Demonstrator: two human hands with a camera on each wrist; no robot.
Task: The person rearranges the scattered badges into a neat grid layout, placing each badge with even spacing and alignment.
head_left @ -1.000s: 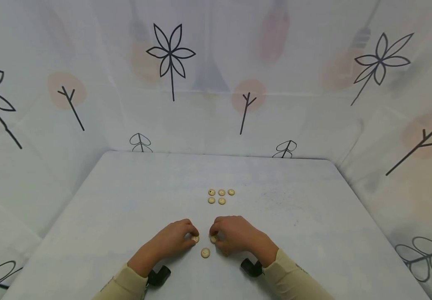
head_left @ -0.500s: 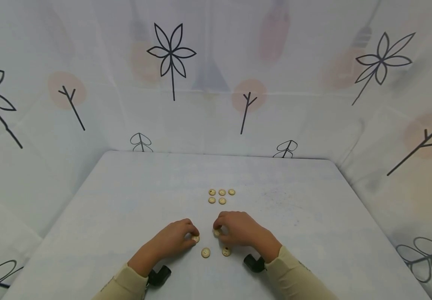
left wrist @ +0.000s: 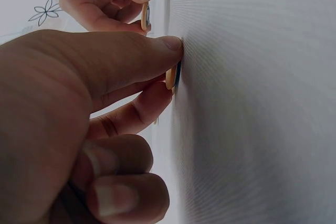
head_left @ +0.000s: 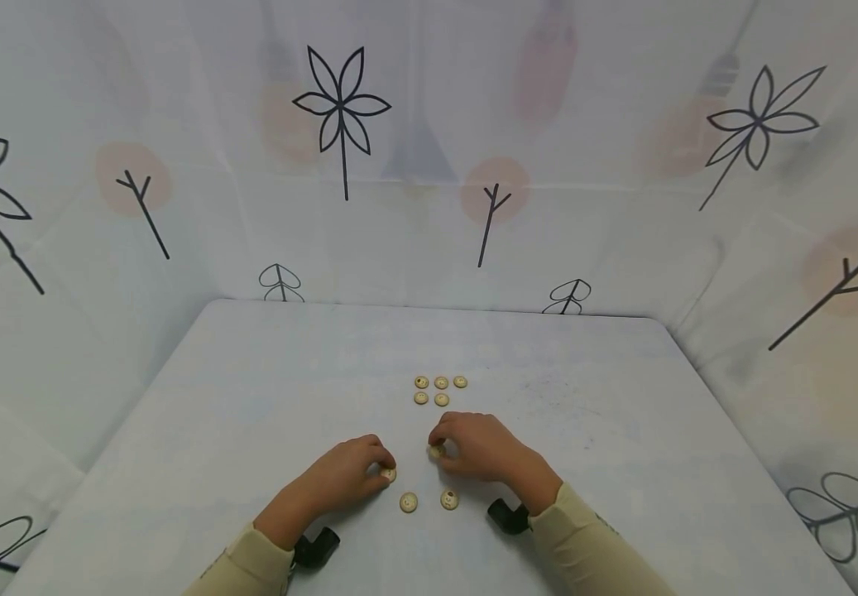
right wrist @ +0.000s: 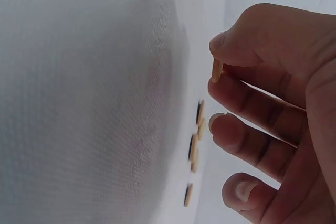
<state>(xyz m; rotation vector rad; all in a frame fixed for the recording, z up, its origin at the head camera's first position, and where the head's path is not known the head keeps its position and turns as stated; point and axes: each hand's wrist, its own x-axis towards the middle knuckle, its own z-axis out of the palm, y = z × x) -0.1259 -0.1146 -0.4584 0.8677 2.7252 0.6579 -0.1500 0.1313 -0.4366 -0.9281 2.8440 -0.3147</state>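
Fingers of the right hand (head_left: 482, 447) pinch a button (head_left: 438, 451) just above the table (head_left: 250, 397), near five arranged buttons (head_left: 439, 390). Left hand (head_left: 342, 476) fingertips pinch another button (head_left: 389, 474) against the tabletop.

A staged recording booth rather than a lived-in room: a pale table (head_left: 250, 397) is enclosed behind and on both sides by a hung white curtain (head_left: 414, 207) printed with line-drawn flowers and twigs.
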